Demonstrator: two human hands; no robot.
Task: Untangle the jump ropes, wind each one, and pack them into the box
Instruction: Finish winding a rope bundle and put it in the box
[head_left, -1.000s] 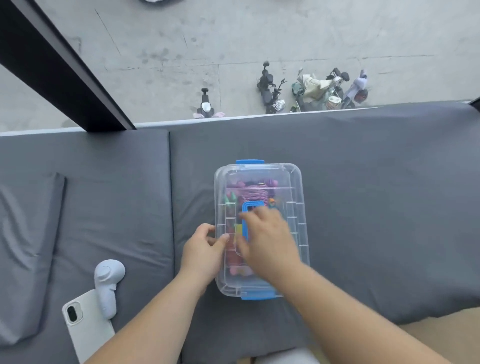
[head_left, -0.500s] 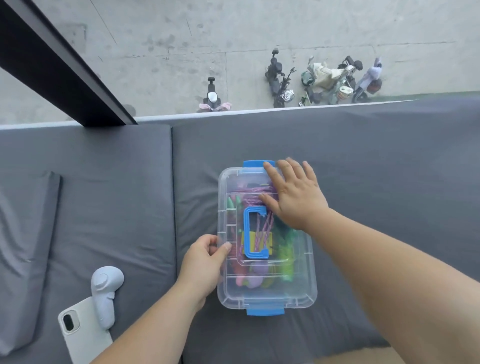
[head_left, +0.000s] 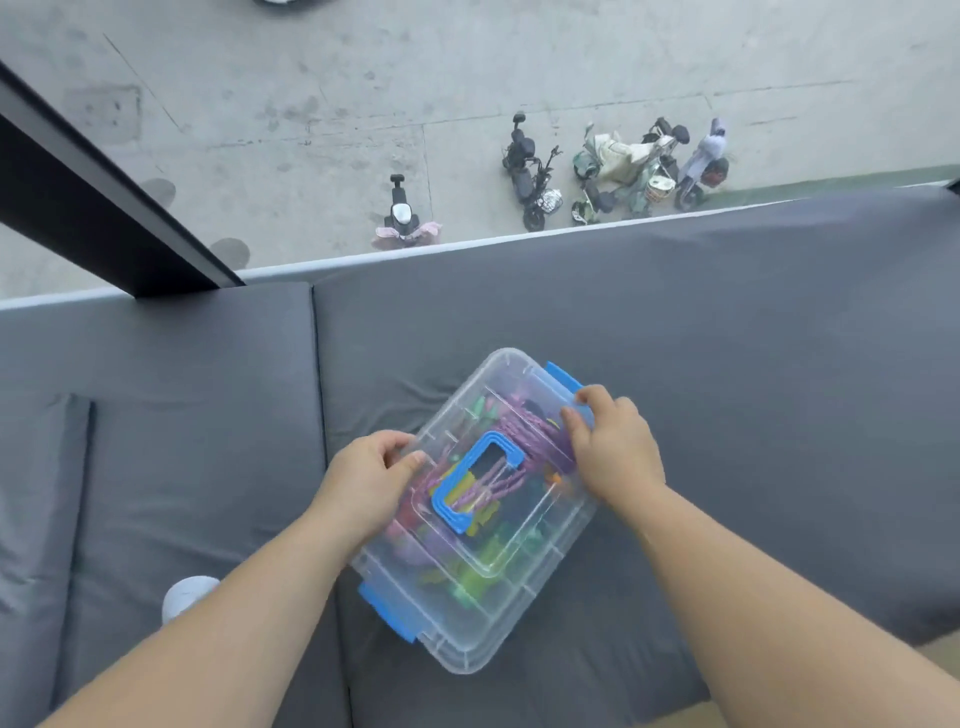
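so the clear box (head_left: 524, 587) is sitting on the grey cushion (head_left: 727, 364), turned diagonally, lid on. You can see the jump ropes (head_left: 524, 434) through the plastic: a purple braided one up top, with green and pinkish bits lower down, all inside the box. The blue carry handle (head_left: 475, 480) lies flat in the middle of the lid. There's one blue latch (head_left: 563, 379) at the far end and another blue latch (head_left: 389, 613) at the near end.

Both hands are on it. The left hand (head_left: 363, 488) grips the long left edge, thumb on the lid and fingers curled over the rim. The right hand (head_left: 613, 457) is clamped on the far right corner, fingertips right at the far latch.

A white rounded thing (head_left: 187, 595) pokes out from under the left forearm, can't tell what it is. Past the cushion there's a black window frame (head_left: 104, 208), and parked scooters (head_left: 530, 171) down on the pavement
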